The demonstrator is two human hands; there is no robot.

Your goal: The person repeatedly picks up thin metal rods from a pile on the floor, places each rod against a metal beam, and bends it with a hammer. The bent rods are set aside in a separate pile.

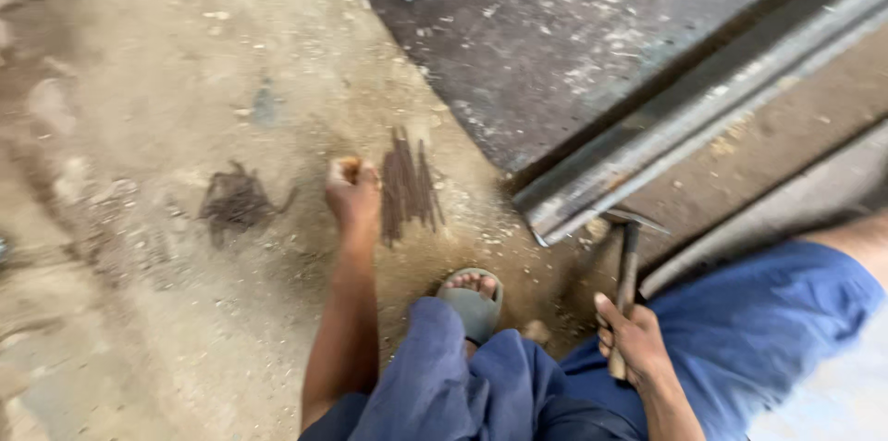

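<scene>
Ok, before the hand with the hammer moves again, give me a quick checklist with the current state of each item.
1. Right hand gripping the hammer by its handle: ok.
2. Hammer head clear of the metal bar: cannot tell, it sits right at the bar's end.
3. Left hand closed next to the pile of nails: ok.
4. What the left hand holds: cannot tell, the fist hides it.
5. Foot in the sandal apart from the nails: ok.
6. Picture sharp enough to judge small parts: not ok, blurred.
</scene>
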